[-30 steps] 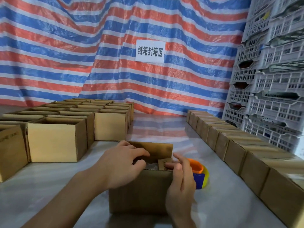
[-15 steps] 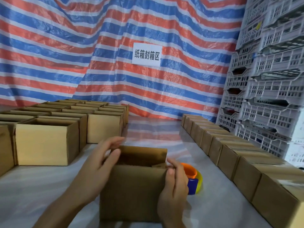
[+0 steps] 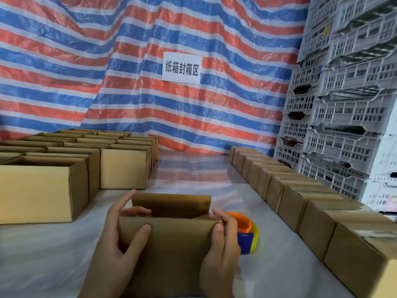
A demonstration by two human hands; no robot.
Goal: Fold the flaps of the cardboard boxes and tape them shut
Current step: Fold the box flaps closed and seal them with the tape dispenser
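Cardboard box (image 3: 171,254) gripped between left hand (image 3: 120,237), right hand (image 3: 223,246); fingers (image 3: 137,211) curl over top edges.

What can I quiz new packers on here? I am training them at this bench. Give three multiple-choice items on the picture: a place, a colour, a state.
1. Where does the tape dispenser lie?
A. left of the held box
B. right of the held box
C. on top of it

2. What colour is the dispenser's top ring?
A. orange
B. green
C. white

3. What state is the held box in?
A. taped shut
B. top open, no tape
C. crushed flat

Answers:
1. B: it sits on the table just beyond the right hand.
2. A: the ring above the blue part is orange.
3. B: the far flap stands up and the inside shows, while the left hand and right hand grip the box.
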